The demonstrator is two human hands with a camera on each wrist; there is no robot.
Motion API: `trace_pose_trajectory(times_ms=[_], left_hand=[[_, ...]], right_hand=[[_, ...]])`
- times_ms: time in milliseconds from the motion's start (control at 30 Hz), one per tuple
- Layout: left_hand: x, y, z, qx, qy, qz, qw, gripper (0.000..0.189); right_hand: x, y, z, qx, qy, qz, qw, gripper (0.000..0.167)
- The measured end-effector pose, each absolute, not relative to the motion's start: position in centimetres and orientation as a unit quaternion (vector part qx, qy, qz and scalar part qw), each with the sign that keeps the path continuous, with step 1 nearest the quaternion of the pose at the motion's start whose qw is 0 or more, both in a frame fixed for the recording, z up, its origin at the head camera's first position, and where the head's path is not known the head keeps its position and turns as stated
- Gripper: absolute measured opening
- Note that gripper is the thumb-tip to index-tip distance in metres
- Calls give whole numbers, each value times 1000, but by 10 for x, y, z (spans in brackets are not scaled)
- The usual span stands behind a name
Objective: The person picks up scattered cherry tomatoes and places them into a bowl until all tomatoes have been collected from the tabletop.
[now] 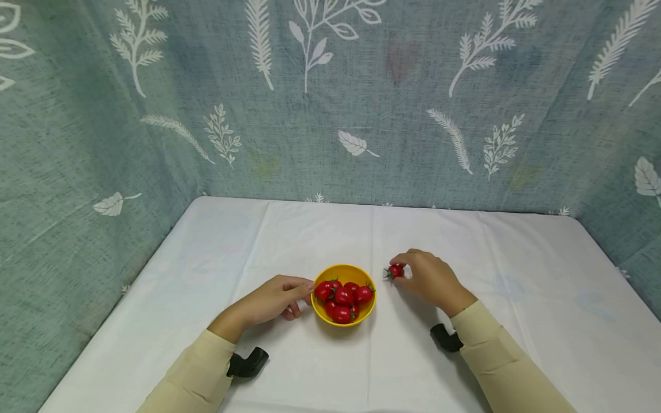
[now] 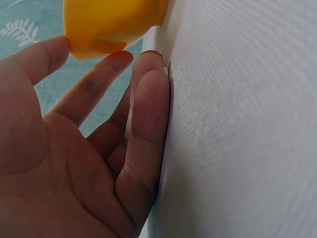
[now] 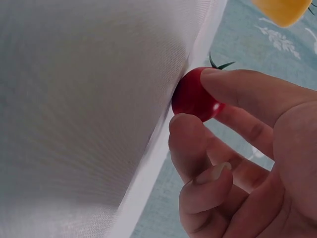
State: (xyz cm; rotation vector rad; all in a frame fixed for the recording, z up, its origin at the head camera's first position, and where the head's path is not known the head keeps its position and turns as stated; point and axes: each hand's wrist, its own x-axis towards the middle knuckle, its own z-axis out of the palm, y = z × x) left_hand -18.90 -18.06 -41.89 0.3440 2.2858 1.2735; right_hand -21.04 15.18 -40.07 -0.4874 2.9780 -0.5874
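A yellow bowl (image 1: 319,315) filled with several red cherry tomatoes (image 1: 343,296) stands on the white cloth. At its left side my left hand (image 1: 276,298) pinches the rim between thumb and index finger. The left wrist view shows the thumb on the bowl's edge (image 2: 106,25) and the other fingers near the cloth. To the right of the bowl, a single cherry tomato (image 1: 396,271) with a green stem is pinched by my right hand (image 1: 427,278). In the right wrist view that tomato (image 3: 190,96) sits between thumb and fingertips, right at the cloth.
White cloth (image 1: 310,373) covers the table. Grey-green curtain fabric (image 1: 330,143) with white leaf prints hangs behind it and on both sides. Black wrist mounts (image 1: 248,362) stick out from both beige sleeves (image 1: 508,355).
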Motion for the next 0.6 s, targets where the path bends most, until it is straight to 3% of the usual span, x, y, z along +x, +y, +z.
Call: trace_pose_trajectory(times_ms=[267, 600], left_hand=[[-188, -182, -420, 128, 837, 470, 248, 43], [-189, -182, -420, 135, 839, 467, 245, 43]], right_hand=[[-209, 150, -401, -165, 969, -182, 26, 30], [-195, 141, -385, -208, 955, -204, -60, 30]])
